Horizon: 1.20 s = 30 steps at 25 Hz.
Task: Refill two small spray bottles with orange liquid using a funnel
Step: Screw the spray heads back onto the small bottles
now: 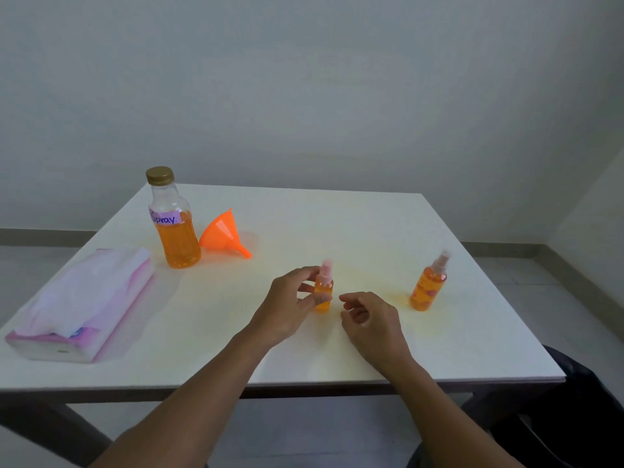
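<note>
A small orange spray bottle [324, 288] with a clear pink cap stands upright mid-table. My left hand [290, 305] holds it between thumb and fingers. Just right of it, my right hand [369, 319] hovers with loosely curled fingers and holds nothing. A second, slightly taller orange spray bottle [428, 284] stands alone to the right. At the back left stands a large clear bottle [174, 221] with a gold cap and a label reading "Spray", about half full of orange liquid. An orange funnel [224, 235] lies on its side beside it.
A soft pack of tissues [84, 302] in pink and white wrap lies at the left of the white table [337, 217]. The table's front edge runs just below my wrists. A dark seat or bag [580, 410] sits at the lower right, off the table.
</note>
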Tool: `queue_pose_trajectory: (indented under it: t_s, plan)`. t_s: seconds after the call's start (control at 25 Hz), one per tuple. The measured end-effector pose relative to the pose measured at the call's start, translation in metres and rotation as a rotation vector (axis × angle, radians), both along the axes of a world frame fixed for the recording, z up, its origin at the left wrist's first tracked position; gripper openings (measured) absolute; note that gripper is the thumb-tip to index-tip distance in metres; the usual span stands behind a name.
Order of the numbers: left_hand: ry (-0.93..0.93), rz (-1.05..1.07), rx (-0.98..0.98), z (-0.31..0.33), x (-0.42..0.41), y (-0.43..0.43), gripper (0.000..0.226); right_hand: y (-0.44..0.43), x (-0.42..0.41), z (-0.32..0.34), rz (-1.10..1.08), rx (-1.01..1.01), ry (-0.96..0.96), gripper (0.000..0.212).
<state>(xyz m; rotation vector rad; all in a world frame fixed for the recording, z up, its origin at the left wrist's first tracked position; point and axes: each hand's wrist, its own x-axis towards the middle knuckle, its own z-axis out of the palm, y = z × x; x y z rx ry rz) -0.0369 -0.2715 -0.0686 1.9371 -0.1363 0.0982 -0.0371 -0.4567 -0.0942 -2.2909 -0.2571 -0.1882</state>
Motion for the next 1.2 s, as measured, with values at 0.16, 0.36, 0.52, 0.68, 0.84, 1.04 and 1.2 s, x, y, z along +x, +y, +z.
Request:
queue_pose_trajectory:
  t_s: [0.16,0.36,0.52,0.68,0.84,1.04,1.2]
  plan:
    - [0.016,0.099,0.077,-0.014,0.000,-0.015,0.046,-0.015,-0.007,0.005,-0.114,0.033,-0.007,0.021]
    - [-0.007,0.034,0.040,-0.007,0.016,-0.064,0.045,-0.060,-0.012,0.012,-0.418,0.123,0.003,0.013]
    - [0.007,0.012,0.042,-0.011,0.027,-0.101,0.046,-0.083,-0.009,0.010,-0.472,0.100,0.093,0.015]
    - [-0.010,0.040,0.008,-0.015,0.031,-0.121,0.046,-0.084,-0.007,0.007,-0.460,0.106,0.098,0.008]
    - [0.062,0.032,0.027,-0.016,0.027,-0.113,0.057,-0.074,-0.013,0.003,-0.422,0.019,0.114,0.004]
    - [-0.060,0.157,0.079,0.005,0.001,-0.019,0.036,-0.026,-0.035,0.004,-0.077,-0.097,0.050,0.012]
    - [-0.186,0.372,0.243,0.029,-0.037,0.096,0.026,0.049,-0.049,0.015,0.202,-0.098,0.019,0.016]
